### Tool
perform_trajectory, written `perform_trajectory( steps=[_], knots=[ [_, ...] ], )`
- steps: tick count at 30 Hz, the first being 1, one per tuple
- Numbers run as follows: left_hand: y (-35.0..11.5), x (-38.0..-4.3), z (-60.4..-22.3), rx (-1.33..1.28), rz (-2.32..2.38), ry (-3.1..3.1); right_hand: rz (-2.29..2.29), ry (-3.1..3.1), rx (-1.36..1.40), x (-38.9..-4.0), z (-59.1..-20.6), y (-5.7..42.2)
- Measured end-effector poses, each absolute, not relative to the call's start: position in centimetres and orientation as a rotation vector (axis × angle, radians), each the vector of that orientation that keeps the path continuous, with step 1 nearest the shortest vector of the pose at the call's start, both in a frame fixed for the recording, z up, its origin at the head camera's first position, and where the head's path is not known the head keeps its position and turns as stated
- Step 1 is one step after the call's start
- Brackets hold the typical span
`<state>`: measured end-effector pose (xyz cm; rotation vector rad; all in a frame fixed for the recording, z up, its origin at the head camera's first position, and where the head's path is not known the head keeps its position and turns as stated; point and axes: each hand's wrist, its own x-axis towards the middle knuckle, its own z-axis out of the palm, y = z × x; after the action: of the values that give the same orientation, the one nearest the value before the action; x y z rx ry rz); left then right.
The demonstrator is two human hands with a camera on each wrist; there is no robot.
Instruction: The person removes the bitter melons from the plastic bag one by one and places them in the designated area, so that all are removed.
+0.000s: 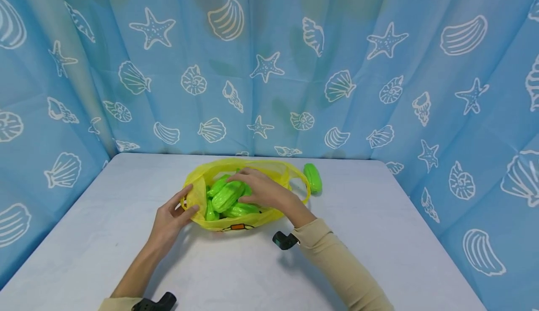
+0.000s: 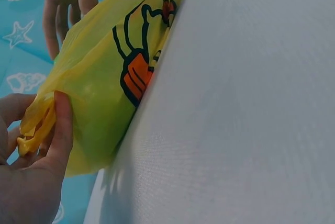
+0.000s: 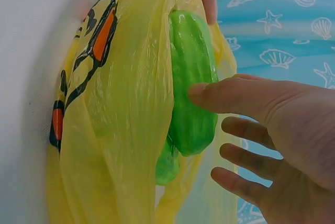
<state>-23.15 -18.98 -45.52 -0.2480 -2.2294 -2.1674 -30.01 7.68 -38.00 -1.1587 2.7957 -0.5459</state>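
Note:
A yellow plastic bag (image 1: 198, 220) with a black and orange print lies on the table, its mouth open. Inside are several glossy green, ridged vegetables that look like plastic cucumbers; one such green vegetable (image 1: 228, 197) lies on top of the others. My left hand (image 1: 170, 217) pinches the bag's left edge between thumb and fingers, as the left wrist view shows. Over the bag's mouth, my right hand (image 1: 263, 189) reaches towards the top vegetable. In the right wrist view its thumb (image 3: 230, 96) overlaps this vegetable (image 3: 191, 82), while the other fingers are spread.
Another green vegetable (image 1: 313, 178) lies on the white table (image 1: 236, 269), just right of the bag's looped handle (image 1: 306, 187). A blue curtain (image 1: 269, 100) with white shell prints hangs behind the table and along both sides.

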Motion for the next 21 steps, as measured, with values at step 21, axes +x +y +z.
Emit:
perform_trajectory(
  steps=[21],
  knots=[
    [-18.9, -23.2, -45.4, -0.218, -2.177, -2.225, -0.400, 2.753, -1.284, -30.4, -38.1, 6.0]
  ],
)
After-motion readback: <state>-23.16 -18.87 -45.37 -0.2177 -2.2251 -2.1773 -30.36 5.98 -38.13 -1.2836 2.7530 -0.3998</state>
